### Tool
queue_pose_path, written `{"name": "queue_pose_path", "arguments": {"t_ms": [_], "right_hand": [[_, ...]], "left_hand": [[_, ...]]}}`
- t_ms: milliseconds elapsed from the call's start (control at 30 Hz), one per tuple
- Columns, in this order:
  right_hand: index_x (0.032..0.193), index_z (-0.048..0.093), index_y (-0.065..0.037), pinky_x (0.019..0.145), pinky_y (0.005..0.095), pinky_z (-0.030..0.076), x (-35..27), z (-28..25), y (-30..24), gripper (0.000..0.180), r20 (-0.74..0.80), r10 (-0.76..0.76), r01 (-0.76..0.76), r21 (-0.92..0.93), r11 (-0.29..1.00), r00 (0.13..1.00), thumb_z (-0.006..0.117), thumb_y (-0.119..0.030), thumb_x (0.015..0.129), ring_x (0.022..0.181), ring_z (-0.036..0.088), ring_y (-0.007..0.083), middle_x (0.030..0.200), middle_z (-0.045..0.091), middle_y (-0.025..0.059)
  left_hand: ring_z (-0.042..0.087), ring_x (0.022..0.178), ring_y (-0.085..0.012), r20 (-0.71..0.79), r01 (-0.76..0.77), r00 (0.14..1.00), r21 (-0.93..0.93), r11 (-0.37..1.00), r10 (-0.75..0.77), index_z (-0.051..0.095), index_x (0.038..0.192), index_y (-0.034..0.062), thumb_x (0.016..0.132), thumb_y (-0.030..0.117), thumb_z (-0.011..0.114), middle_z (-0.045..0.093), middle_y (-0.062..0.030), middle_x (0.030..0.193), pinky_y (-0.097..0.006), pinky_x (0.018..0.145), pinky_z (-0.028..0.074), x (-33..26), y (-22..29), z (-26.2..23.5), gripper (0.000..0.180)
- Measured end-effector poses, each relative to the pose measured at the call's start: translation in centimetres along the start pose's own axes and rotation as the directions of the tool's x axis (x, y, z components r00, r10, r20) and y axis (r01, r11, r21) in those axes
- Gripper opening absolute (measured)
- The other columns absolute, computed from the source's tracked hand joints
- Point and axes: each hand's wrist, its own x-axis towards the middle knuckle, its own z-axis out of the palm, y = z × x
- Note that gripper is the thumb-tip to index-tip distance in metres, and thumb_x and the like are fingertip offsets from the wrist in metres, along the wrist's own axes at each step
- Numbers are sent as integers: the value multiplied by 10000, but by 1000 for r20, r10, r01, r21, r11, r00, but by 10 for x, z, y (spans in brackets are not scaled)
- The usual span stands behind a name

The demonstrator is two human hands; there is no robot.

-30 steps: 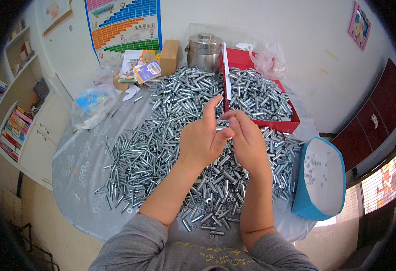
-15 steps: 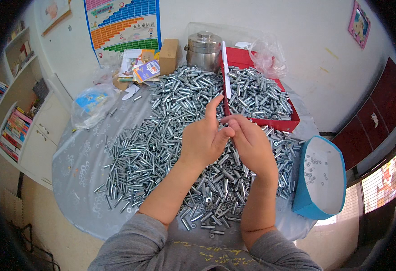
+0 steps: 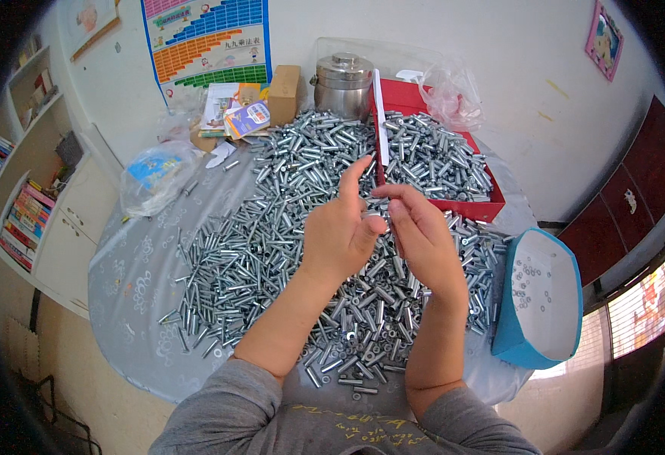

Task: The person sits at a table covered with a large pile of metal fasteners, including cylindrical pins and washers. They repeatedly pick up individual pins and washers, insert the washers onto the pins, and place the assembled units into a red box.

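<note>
Both my hands are raised close together above a heap of shiny metal bolts and sleeves [image 3: 272, 197]. My left hand [image 3: 336, 235] points its index finger up, with the thumb and other fingers curled in. My right hand [image 3: 423, 239] meets it, thumb and fingers bent together. A bit of shiny metal shows between the fingertips, too small and covered to name. Below my wrists, loose washers and nuts [image 3: 378, 350] mix with short sleeves. Past my hands stands a red box [image 3: 465, 206] full of metal sleeves.
To the right stands a blue box [image 3: 533, 353] with several small rings inside. A steel pot [image 3: 342, 95], a cardboard box [image 3: 283, 95] and booklets [image 3: 245, 120] line the back. Plastic bags [image 3: 154, 178] lie at left on the grey tablecloth [image 3: 139, 303].
My fingertips have drawn slightly apart, and a bit of shiny metal now shows between them. The right fingers have lifted a little. The heap looks the same.
</note>
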Motion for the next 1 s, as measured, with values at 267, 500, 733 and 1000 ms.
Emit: {"name": "queue_pose_path", "arguments": {"t_ms": [267,500,733,1000], "right_hand": [[1079,506,-32,558,246,379,2,4,7,252,-89,-151,154,30,988,985,456,-135,854,597,460,111,671,479,33],[1110,481,1,605,253,398,1,2,7,312,-18,7,-5,89,996,1000,461,-129,828,643,481,116,731,500,39],[1203,352,37,624,247,388,-1,3,-3,431,-15,70,-67,123,990,997,426,-68,792,660,462,117,711,474,40],[1133,436,21,610,258,394,0,5,-6,329,-33,133,-128,134,983,991,421,-85,821,655,482,120,701,480,42]], "left_hand": [[521,446,-238,44,18,999,30,999,-19,317,1266,5,723,763,170,476,-45,511,-332,395,348,0,3,1,943],[520,448,-249,25,-6,1000,21,1000,6,323,1263,13,738,747,171,475,-51,510,-336,401,349,-1,2,4,915],[518,449,-253,23,0,1000,25,1000,-1,330,1254,12,755,731,197,462,-48,496,-343,401,341,1,0,0,885],[515,442,-247,20,12,1000,23,1000,-12,339,1249,10,756,732,190,460,-47,493,-345,400,338,1,-1,2,887]]}}
